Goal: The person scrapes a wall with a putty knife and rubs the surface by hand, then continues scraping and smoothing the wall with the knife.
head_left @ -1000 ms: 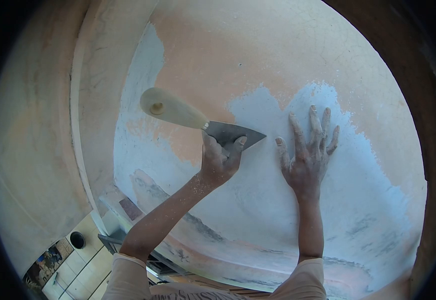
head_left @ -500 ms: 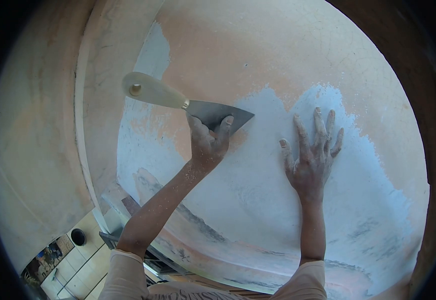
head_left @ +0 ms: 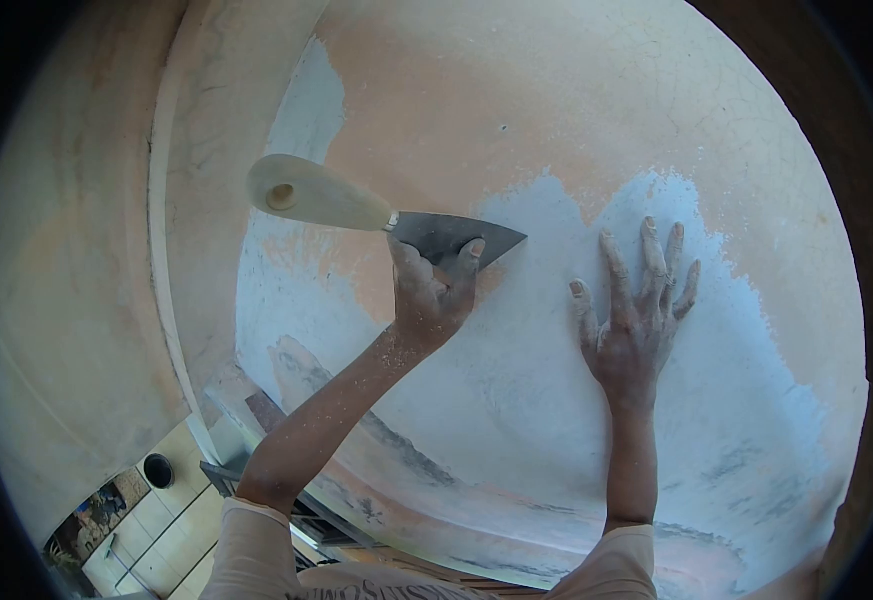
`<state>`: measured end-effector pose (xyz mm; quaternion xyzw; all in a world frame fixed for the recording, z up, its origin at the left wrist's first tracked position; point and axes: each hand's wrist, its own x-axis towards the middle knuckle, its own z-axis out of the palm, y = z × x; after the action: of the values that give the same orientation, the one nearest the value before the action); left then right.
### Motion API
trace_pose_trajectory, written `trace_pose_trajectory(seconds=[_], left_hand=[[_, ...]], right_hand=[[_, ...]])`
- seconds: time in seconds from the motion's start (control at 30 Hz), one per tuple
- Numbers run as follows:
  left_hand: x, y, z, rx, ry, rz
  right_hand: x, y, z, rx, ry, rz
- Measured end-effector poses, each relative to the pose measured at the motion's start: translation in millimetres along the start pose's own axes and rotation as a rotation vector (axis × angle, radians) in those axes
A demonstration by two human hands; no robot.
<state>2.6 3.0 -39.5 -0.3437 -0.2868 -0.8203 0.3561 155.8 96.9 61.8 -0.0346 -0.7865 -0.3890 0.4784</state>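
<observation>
A putty knife with a pale handle and a grey triangular blade point(head_left: 447, 234) is pinched by my left hand point(head_left: 437, 295), thumb and fingers on the blade. Its handle points up and left, its tip to the right, close to the wall. White dust covers my fingers. Further right, my right hand point(head_left: 637, 325) lies on the white-coated part of the wall point(head_left: 527, 350), its fingers spread and pointing up, with nothing in it. Above both hands the wall surface is bare and pinkish-tan.
A vertical corner strip point(head_left: 160, 200) runs down the left, beside another wall face point(head_left: 67, 250). At the lower left are floor tiles point(head_left: 172, 530), a black bucket point(head_left: 159, 471) and a dark metal frame. A dark curved edge point(head_left: 847, 150) bounds the right side.
The putty knife and my left hand have moved slightly right and down. My right hand sits slightly further right, still spread on the wall.
</observation>
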Motion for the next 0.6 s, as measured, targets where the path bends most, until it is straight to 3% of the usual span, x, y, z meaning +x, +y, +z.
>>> trace_pose_trajectory(seconds=[0.1, 0.2, 0.3, 0.4, 0.5, 0.6], left_hand=[[17, 6, -5, 0.038, 0.112, -0.190], [3, 2, -6, 0.013, 0.017, -0.074], [12, 4, -8, 0.005, 0.102, -0.184], [6, 1, -7, 0.019, 0.065, -0.071], [11, 0, -8, 0.006, 0.100, -0.122], [3, 0, -10, 0.059, 0.006, -0.086]], right_hand=[[-1, 0, -1, 0.003, -0.008, 0.000], [-1, 1, -1, -0.004, -0.003, -0.003], [-2, 0, -1, -0.012, -0.010, -0.004], [-2, 1, 0, -0.014, -0.008, 0.003], [-3, 0, 0, -0.006, -0.008, 0.000], [-2, 0, 1, -0.013, -0.012, 0.006]])
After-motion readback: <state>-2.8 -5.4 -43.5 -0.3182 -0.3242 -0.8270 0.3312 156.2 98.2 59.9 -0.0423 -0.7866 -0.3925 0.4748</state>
